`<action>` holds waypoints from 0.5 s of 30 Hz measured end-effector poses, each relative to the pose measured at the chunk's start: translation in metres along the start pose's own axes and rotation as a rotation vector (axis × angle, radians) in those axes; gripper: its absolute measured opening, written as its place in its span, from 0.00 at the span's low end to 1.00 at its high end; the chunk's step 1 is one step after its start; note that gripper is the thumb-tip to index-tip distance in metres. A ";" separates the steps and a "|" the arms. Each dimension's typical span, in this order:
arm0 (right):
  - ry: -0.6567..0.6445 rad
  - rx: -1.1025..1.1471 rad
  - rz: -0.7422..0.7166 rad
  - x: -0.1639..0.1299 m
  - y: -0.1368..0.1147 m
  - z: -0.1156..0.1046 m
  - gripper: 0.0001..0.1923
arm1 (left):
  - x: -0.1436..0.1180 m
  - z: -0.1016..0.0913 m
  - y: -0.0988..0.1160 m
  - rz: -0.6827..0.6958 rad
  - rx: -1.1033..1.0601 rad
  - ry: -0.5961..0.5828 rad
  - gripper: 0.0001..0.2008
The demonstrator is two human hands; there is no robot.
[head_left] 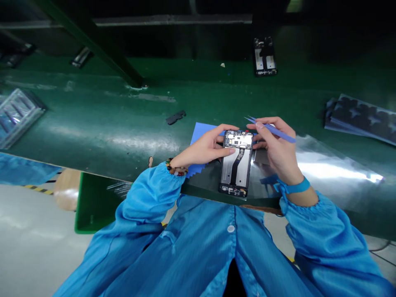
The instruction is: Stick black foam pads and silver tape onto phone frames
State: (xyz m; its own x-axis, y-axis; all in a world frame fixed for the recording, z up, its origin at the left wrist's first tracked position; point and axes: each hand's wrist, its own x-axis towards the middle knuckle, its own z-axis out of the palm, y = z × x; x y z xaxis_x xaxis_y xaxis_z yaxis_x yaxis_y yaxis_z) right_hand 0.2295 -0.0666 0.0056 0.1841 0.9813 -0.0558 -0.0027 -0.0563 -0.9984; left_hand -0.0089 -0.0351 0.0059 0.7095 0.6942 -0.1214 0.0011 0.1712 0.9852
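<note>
An opened smartphone (243,167) lies near the front edge of the bench, its circuit board and black flex cable bare. My left hand (210,146) grips its upper left side, thumb across the front and fingers behind the top edge. Purple tweezers (276,132) sit between the thumb and forefinger of my right hand (275,144), tips pointing up and left, apart from the phone. The lower fingers of that hand are close to the phone's upper right edge. Under and beside my left hand are blue sheets (201,133).
On the green bench (117,111) lie a small black phone part (175,117) and another opened phone (265,57). Dark cut-out sheets (361,117) are stacked right, clear trays (20,115) left. A green post (102,45) rises from the bench; a green bin (93,206) stands below.
</note>
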 end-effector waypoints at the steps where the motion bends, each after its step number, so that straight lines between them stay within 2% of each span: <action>1: 0.004 0.006 0.008 0.000 -0.001 0.000 0.14 | 0.000 0.000 0.000 -0.010 -0.013 -0.002 0.36; 6: 0.008 0.008 0.016 0.001 -0.001 0.001 0.16 | 0.000 -0.001 0.002 -0.045 -0.052 -0.019 0.36; 15: 0.000 0.028 -0.012 0.001 0.000 0.001 0.14 | 0.001 -0.004 0.000 -0.062 -0.099 -0.012 0.37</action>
State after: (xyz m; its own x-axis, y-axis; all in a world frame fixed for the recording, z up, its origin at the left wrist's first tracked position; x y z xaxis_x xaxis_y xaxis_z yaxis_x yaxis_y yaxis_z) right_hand 0.2285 -0.0656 0.0061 0.1840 0.9819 -0.0443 -0.0279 -0.0398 -0.9988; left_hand -0.0110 -0.0320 0.0049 0.7187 0.6718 -0.1793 -0.0240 0.2816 0.9592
